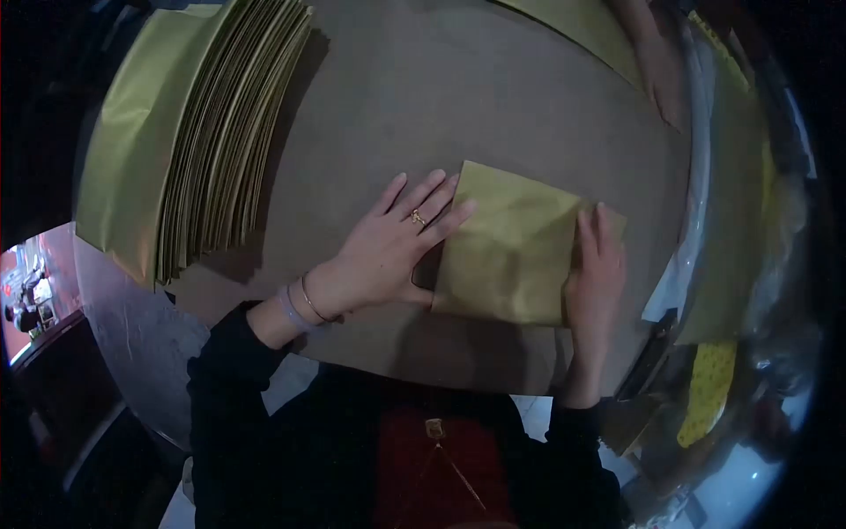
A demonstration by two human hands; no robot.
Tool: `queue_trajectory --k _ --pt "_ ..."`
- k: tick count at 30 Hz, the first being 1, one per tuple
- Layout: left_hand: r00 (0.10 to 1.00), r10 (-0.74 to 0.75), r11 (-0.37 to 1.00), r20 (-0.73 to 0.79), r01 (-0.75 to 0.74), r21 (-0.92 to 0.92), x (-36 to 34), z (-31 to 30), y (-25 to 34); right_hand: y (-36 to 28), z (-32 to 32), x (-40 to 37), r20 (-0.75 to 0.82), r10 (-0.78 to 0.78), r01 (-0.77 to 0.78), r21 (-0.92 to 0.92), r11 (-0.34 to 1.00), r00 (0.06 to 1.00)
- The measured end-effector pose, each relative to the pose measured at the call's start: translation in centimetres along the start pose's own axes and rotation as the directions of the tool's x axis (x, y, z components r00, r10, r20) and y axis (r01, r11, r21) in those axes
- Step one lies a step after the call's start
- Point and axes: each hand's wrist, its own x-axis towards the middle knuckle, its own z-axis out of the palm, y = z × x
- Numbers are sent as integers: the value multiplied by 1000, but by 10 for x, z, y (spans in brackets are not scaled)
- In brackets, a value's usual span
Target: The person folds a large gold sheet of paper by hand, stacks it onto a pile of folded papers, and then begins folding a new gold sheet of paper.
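A gold paper sheet [507,251], roughly square and folded-looking along its right side, lies on the brown work surface in front of me. My left hand [388,242] has its fingers spread, with a ring on one of them. Its index fingertip rests on the sheet's left edge, and the thumb reaches the lower left corner. At the right edge, my right hand [601,269] holds the paper, two fingers bent over the top of it. The right thumb is hidden.
A thick stack of gold papers [207,132] stands fanned at the upper left of the brown board [379,88]. At the top right, another person's arm [650,57] reaches beside a gold sheet [582,26]. Clear plastic wrapping [696,176] and a yellow strip [709,392] lie along the right.
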Motion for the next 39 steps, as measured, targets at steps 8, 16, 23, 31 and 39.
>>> queue_trajectory --k 8,16,23,31,39 --pt "999 22 999 -24 -23 -27 -1 6 -2 -74 4 56 -301 -309 417 424 804 902" --pt "999 36 998 -39 -38 -48 0 7 -3 -82 18 83 -137 -253 283 613 738 958" --pt "997 33 998 -63 -37 -53 0 11 -3 -74 22 95 -36 -291 234 694 681 956" --pt "993 29 998 -111 -35 -51 -1 12 -2 -77 28 103 -159 -356 379 575 725 921" --pt "993 33 999 -113 -35 -22 -1 8 -1 -81 30 101 -178 -330 372 541 754 927"
